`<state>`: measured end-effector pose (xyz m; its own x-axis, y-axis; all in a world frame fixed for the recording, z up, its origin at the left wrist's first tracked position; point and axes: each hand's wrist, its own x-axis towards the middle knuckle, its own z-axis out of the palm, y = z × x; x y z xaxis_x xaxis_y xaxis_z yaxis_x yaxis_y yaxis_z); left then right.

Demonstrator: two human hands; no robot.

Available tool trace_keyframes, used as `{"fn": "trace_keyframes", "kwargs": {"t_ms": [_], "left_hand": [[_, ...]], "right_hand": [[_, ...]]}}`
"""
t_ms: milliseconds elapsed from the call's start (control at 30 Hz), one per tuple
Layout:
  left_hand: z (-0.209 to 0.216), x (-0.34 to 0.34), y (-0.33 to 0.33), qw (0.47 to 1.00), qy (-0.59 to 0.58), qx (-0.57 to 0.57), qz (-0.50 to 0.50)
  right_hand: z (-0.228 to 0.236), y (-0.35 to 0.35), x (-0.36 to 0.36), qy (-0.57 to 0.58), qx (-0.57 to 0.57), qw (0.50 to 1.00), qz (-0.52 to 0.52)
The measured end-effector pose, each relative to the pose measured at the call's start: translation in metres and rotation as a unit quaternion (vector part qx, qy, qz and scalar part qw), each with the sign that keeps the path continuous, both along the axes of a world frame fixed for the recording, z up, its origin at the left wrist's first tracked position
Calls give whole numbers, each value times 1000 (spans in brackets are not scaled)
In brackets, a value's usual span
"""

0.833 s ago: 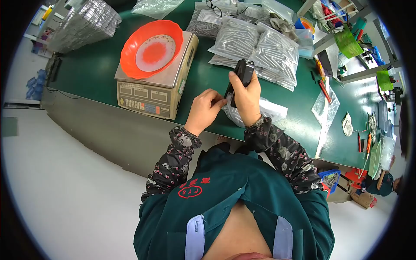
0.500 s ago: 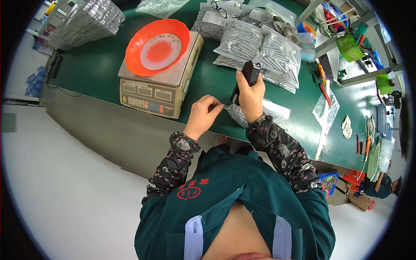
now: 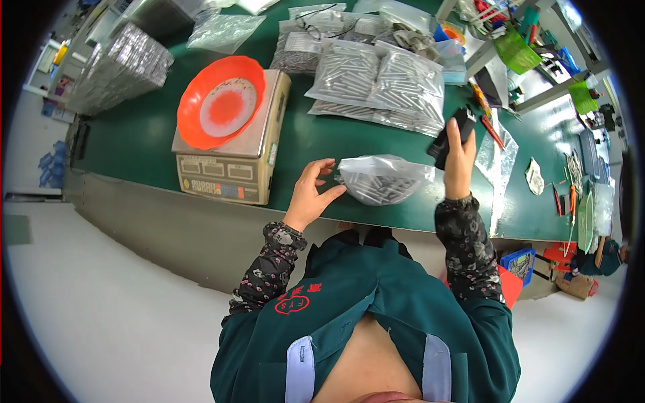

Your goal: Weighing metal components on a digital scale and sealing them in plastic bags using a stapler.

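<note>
Green bench (image 3: 127,151) across the middle and upper frame. Bag (image 3: 385,181), clear plastic, lies on it just right of centre, near the front edge; grey rods inside, paler plastic standing loose along its top.

Left hand (image 3: 311,195) just beside the bag's left end. Thumb and fingers spread, gap between them facing the bag; whether the thumb tip touches the plastic, cannot tell. Right hand (image 3: 459,164) right of the bag, off the plastic, fingers wrapped round a black tool (image 3: 451,138); thumb lies along its near side. Both forearms in dark patterned sleeves (image 3: 470,242).

Left of centre: scale (image 3: 225,176), beige, keypad toward the wearer. Red bowl (image 3: 227,107) on its plate, scalloped rim. Top centre: filled bags (image 3: 346,70) in a pile, rods showing through. Upper left: silvery stack (image 3: 124,70); plastic sheet (image 3: 225,32) to its right. Right side of bench: pale cloth (image 3: 534,176), lying flat. Lower right, below bench level: blue crate (image 3: 519,264).
</note>
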<state>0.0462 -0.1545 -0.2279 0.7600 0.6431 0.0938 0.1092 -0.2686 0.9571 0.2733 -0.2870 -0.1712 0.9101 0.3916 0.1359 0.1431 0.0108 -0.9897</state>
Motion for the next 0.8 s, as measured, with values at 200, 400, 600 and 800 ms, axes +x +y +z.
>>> {"fn": "trace_keyframes", "kwargs": {"t_ms": [200, 400, 600, 800], "left_hand": [[7, 30, 1, 990, -23, 135, 33], [-17, 17, 4, 1000, 0, 24, -18], [-68, 11, -6, 970, 135, 103, -173], [-62, 41, -14, 984, 45, -11, -171]], "right_hand": [[-81, -102, 22, -368, -514, 775, -2], [-86, -124, 22, -340, -582, 739, -1], [-66, -85, -4, -283, -302, 848, 330], [-118, -35, -22, -126, -101, 902, 400]]}}
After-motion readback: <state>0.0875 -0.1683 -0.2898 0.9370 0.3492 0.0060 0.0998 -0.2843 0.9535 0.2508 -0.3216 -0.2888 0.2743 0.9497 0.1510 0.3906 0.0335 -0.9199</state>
